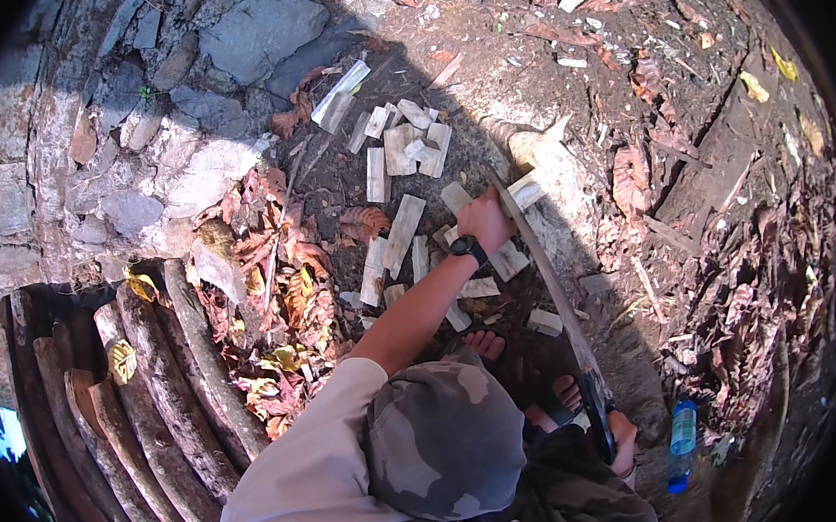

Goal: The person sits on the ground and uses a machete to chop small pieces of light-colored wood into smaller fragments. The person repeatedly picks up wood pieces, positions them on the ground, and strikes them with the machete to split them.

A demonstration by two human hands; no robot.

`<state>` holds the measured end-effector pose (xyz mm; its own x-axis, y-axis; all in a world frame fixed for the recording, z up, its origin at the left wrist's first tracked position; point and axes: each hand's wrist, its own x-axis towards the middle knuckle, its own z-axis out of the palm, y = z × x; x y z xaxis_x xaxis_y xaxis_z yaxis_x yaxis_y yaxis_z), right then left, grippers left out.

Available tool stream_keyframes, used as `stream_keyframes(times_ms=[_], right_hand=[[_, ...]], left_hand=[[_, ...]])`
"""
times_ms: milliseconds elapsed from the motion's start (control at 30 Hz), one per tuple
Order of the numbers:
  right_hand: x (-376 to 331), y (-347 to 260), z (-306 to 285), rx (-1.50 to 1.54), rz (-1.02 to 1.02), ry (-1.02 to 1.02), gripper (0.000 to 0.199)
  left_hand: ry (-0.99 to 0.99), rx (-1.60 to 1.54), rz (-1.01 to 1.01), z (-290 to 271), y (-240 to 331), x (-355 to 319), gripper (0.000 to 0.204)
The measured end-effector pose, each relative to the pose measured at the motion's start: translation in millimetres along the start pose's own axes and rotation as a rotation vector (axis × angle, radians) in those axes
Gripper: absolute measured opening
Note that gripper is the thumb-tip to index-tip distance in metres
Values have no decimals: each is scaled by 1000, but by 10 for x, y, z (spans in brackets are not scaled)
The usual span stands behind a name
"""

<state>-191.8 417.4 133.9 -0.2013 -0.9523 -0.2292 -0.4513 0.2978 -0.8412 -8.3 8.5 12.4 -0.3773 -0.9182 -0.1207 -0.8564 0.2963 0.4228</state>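
Observation:
My left hand [488, 219], with a dark watch on its wrist, is closed at the near end of a pale piece of split wood [528, 191]. That piece lies on a larger log [562, 174], and the blade partly hides my fingers. My right hand [623, 440] is wrapped round the dark handle of a machete [568, 308]. Its long blade slants up and left, crossing right beside my left hand and over the wood. Several split wood pieces [401, 150] lie in a loose heap beyond my left hand, and others, like this one [403, 233], lie nearer my forearm.
A blue-capped water bottle [682, 440] lies at the right. Long stacked logs [166, 389] fill the lower left, beside dry leaves [292, 292]. A stone wall [167, 131] stands at the upper left. My sandaled feet [485, 344] are close below the blade.

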Motion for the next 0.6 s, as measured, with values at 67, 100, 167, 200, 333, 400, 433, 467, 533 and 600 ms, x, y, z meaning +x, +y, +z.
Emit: stream_keyframes(times_ms=[67,100,167,200,333,400,433,467,533,600], right_hand=[[424,-159,128,13,-69,6,24],[737,-270,228,14,-119,2,25],[1052,-243,325,-7,-180,-13,26],[1149,-240,358,4,-194,-22,26],[551,-28,191,130,-42,-6,20],[35,118,38,6,-6,7,19],[-19,175,17,-2,-15,4,19],[-64,230,4,-9,-24,1,20],[-127,278,51,-19,-36,11,21],[10,245,169,27,-68,19,26]], left_hand=[[-3,4,49,18,30,21,42],[-19,23,69,32,-39,3,39],[-52,32,79,72,-68,-30,35],[-56,35,71,20,-90,-1,33],[-52,51,-17,-11,-33,35,45],[-26,-1,-42,16,4,13,54],[-28,5,-47,13,5,15,53],[-30,11,-52,7,3,11,52],[-15,24,-32,8,-34,21,50],[19,27,9,29,-96,19,47]])
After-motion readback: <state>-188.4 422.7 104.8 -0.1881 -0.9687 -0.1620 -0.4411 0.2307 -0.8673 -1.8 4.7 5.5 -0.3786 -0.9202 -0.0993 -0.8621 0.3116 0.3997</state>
